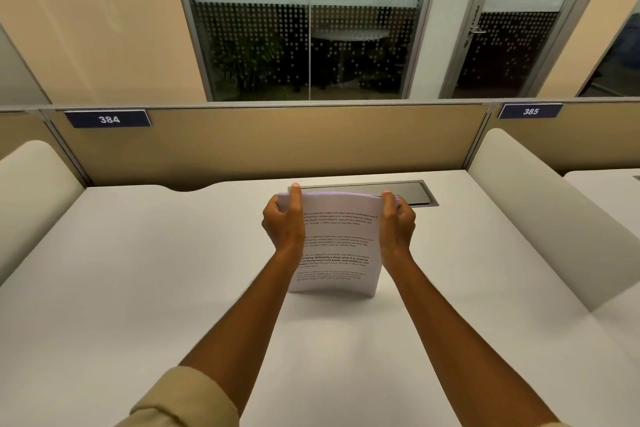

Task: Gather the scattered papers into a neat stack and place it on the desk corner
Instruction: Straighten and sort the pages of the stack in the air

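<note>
A stack of printed white papers (337, 246) stands upright on its bottom edge on the white desk (138, 270), near the desk's middle. My left hand (284, 222) grips the stack's left side near the top, the index finger resting over the top edge. My right hand (398, 222) grips the right side at the same height. The sheets bow slightly and their top edges line up closely. I see no loose papers elsewhere on the desk.
A dark cable hatch (420, 194) is set into the desk just behind the stack. Beige padded dividers (540, 204) flank the desk on the right and on the left (34, 191). A tan back panel (270, 142) carries the label 384 (108, 119).
</note>
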{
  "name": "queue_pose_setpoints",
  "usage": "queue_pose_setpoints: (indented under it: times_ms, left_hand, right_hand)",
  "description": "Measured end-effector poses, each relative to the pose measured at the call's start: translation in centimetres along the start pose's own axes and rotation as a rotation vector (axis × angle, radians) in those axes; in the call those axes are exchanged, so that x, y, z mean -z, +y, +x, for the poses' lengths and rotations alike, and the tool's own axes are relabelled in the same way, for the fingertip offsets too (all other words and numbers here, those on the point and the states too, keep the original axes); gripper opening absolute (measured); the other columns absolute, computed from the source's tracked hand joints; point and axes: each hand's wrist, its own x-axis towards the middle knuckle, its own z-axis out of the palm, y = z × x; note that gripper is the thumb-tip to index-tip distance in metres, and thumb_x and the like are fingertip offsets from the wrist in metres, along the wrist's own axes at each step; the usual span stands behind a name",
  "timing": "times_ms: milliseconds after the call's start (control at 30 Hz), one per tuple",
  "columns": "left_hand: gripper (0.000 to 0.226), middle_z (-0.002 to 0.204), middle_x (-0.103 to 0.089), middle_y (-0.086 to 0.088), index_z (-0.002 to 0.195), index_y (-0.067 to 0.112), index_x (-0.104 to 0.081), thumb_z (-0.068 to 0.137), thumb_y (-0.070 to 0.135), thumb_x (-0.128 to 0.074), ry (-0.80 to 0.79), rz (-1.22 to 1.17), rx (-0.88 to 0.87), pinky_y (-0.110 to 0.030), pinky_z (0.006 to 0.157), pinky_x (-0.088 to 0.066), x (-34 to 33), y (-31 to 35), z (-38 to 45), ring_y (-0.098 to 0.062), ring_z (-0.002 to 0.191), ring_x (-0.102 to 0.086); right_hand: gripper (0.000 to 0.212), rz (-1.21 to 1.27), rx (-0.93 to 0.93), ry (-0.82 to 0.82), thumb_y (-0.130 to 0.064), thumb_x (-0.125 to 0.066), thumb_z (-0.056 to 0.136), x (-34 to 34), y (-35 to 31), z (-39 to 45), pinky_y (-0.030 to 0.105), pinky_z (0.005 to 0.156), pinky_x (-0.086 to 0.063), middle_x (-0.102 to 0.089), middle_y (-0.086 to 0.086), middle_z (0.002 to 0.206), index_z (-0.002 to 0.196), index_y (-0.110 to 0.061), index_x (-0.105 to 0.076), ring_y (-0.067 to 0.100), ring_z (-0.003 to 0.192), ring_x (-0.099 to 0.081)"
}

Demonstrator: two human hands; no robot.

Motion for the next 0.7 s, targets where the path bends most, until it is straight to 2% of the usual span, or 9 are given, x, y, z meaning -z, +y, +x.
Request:
queue_pose_setpoints:
  times_ms: [100,167,267,367,467,533,600,633,700]
  left_hand:
    - [0.048,0.078,-0.064,-0.002,0.072,0.025,-0.05,0.078,0.073,-0.047,-0.026,0.006,0.03,-0.025,0.058,-0.05,0.0,-0.1,0.0,-0.02,0.072,-0.064]
    - [0.048,0.08,-0.066,-0.003,0.074,0.025,-0.051,0.079,0.072,-0.048,-0.037,0.002,0.052,-0.026,0.059,-0.051,0.0,-0.2,0.1,-0.021,0.073,-0.065]
    - [0.043,0.08,-0.066,-0.004,0.075,0.024,-0.051,0.084,0.067,-0.049,-0.046,-0.01,0.078,-0.025,0.057,-0.051,-0.1,-0.3,0.3,-0.022,0.074,-0.066]
    - [0.049,0.078,-0.066,-0.005,0.073,0.022,-0.052,0.081,0.07,-0.049,-0.048,-0.018,0.08,-0.026,0.058,-0.052,-0.2,-0.1,0.3,-0.022,0.071,-0.066]
    - [0.055,0.082,-0.07,-0.005,0.079,0.022,-0.056,0.073,0.076,-0.052,-0.108,-0.027,0.051,-0.027,0.058,-0.055,0.0,-0.2,0.0,-0.021,0.073,-0.068]
    - [0.053,0.092,-0.071,-0.005,0.096,0.02,-0.06,0.075,0.068,-0.061,-0.174,-0.03,0.002,-0.026,0.058,-0.057,0.4,-1.0,-0.2,-0.02,0.079,-0.07]
    - [0.045,0.102,-0.069,-0.004,0.11,0.019,-0.057,0.08,0.051,-0.069,-0.223,0.004,-0.055,-0.024,0.061,-0.059,0.8,-2.3,-0.4,-0.017,0.085,-0.07]
    - [0.04,0.105,-0.068,-0.003,0.113,0.02,-0.055,0.084,0.043,-0.069,-0.238,0.036,-0.074,-0.024,0.063,-0.059,1.0,-3.0,-0.5,-0.016,0.087,-0.069]
    - [0.032,0.109,-0.066,-0.003,0.118,0.021,-0.053,0.09,0.032,-0.065,-0.269,0.079,-0.075,-0.028,0.067,-0.061,1.3,-4.4,-0.8,-0.019,0.092,-0.069]
  right_hand:
    - [0.039,0.011,0.015,0.015,-0.056,-0.041,0.087,-0.1,-0.1,-0.1,0.014,0.045,-0.042,-0.057,-0.004,0.063,0.067,-0.023,-0.045,0.009,0.055,-0.056]
    - [0.04,-0.001,0.025,0.019,-0.057,-0.044,0.089,-0.2,-0.1,-0.2,0.01,0.041,-0.04,-0.056,-0.006,0.062,0.066,-0.025,-0.045,0.005,0.053,-0.054]
    - [0.036,-0.009,0.007,0.019,-0.056,-0.044,0.085,-0.2,-0.2,-0.2,0.014,0.044,-0.04,-0.057,-0.004,0.064,0.066,-0.025,-0.046,0.01,0.056,-0.056]
    - [0.037,-0.008,0.02,0.016,-0.055,-0.042,0.087,-0.2,-0.4,0.0,0.016,0.045,-0.041,-0.056,-0.003,0.064,0.065,-0.025,-0.044,0.013,0.058,-0.056]
    - [0.047,-0.031,0.037,-0.009,-0.066,-0.043,0.086,-0.2,0.0,0.0,0.019,0.049,-0.046,-0.061,0.0,0.071,0.072,-0.022,-0.05,0.013,0.062,-0.061]
    - [0.05,-0.04,0.06,-0.046,-0.071,-0.047,0.081,-0.1,0.7,-0.3,0.017,0.05,-0.049,-0.065,0.001,0.082,0.088,-0.022,-0.056,0.013,0.071,-0.065]
    - [0.05,-0.044,0.1,-0.089,-0.064,-0.056,0.081,0.1,1.7,-0.8,0.011,0.05,-0.05,-0.064,-0.002,0.094,0.111,-0.024,-0.054,0.01,0.082,-0.065]
    - [0.048,-0.05,0.119,-0.106,-0.059,-0.06,0.083,0.3,2.3,-1.1,0.01,0.051,-0.05,-0.062,-0.007,0.097,0.117,-0.026,-0.05,0.008,0.085,-0.065]
    - [0.04,-0.077,0.142,-0.138,-0.045,-0.065,0.086,0.5,3.6,-1.6,0.007,0.05,-0.049,-0.057,-0.015,0.097,0.116,-0.031,-0.042,0.006,0.085,-0.064]
